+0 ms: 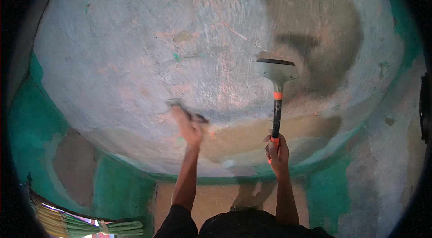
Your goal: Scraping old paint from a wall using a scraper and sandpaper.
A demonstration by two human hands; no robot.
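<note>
Black cloth sleeves edge the foreground as a person's two bare forearms reach upward, screening parts of the surfaces behind them. The right hand is closed around the lower end of a long-handled scraper with a wide, pale grey head, a dark front edge and a black shaft banded in orange; any lettering on it is too small to read. The left hand, blurred, is curled around a small grey-and-black object whose exact kind cannot be told.

Behind both tools spreads a broad, blue-grey plaster wall scuffed with pinkish marks. The scraper's head stands right of centre in front of it, hiding a strip of plaster; whether its edge touches the wall cannot be told. A thin, pale pinkish line slants down toward the head, and a large, rounded dark shadow falls to its upper right. A tan band crosses the lower wall behind the shaft.

Green painted areas flank the scene, one bearing a grey-brown patch. A gathered yellow-and-green curtain hangs at lower left; a black object is partly cut off at the right rim.
</note>
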